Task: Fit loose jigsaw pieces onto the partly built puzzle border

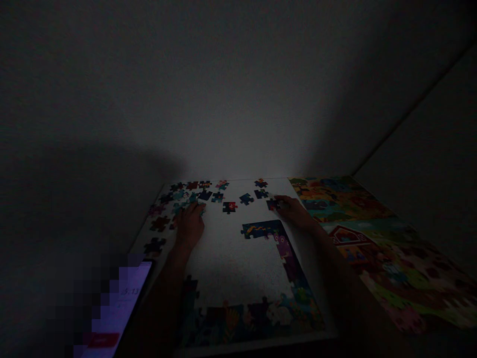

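The room is dim. My left hand (191, 224) rests at the left of the white table, fingers stretched over loose puzzle pieces (181, 205); what lies under the fingertips is partly hidden. At the far right, my right hand (295, 213) has its thumb and fingers on a dark puzzle piece (273, 205) with a bit of red. Between the hands lie a red-and-dark piece (229, 207) and a blue piece (246, 199). Nearer me is a partly joined puzzle border (261, 229), running along its top right, right side and bottom.
Two joined colourful puzzles lie on the right, a farm scene (395, 268) near and an animal scene (328, 196) behind. A lit phone (122, 303) stands at the lower left. A pale wall (238, 124) rises behind the table's far edge.
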Action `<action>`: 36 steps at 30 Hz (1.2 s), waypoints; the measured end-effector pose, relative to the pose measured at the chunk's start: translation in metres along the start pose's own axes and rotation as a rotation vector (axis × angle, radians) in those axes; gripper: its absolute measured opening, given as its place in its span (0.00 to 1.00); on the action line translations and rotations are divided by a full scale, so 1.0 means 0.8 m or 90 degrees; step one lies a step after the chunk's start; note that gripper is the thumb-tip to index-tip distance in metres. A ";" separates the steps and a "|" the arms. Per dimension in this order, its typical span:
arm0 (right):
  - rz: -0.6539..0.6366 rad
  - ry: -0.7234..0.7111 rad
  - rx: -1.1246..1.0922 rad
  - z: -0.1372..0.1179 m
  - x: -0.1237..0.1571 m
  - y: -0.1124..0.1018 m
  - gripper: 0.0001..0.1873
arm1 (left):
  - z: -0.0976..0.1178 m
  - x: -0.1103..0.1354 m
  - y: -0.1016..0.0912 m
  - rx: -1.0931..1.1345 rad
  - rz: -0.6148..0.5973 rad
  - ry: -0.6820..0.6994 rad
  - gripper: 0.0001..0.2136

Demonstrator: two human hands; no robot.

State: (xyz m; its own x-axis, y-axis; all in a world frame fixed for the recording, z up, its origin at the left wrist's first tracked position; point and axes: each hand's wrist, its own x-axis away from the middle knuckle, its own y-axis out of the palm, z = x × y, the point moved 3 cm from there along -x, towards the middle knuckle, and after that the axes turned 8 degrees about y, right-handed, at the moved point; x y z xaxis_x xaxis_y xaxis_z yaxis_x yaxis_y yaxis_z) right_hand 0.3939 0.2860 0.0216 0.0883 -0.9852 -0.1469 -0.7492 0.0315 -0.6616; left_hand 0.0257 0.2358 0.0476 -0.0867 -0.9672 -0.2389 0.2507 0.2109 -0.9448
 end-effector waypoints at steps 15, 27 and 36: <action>-0.001 0.002 -0.024 0.006 -0.002 0.004 0.27 | 0.013 0.007 0.012 0.068 -0.060 0.123 0.26; 0.004 -0.016 -0.024 0.000 -0.002 0.003 0.26 | 0.006 -0.003 0.014 0.014 0.009 0.050 0.22; 0.012 -0.022 0.003 -0.001 -0.004 0.004 0.23 | 0.017 -0.006 0.019 -0.023 0.013 0.091 0.19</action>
State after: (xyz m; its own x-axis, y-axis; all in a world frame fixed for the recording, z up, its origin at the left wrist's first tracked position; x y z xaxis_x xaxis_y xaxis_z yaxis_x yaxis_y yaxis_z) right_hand 0.3903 0.2889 0.0205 0.0977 -0.9779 -0.1848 -0.7474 0.0505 -0.6625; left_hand 0.0426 0.2418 0.0376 -0.2185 -0.9333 -0.2848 0.2192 0.2375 -0.9463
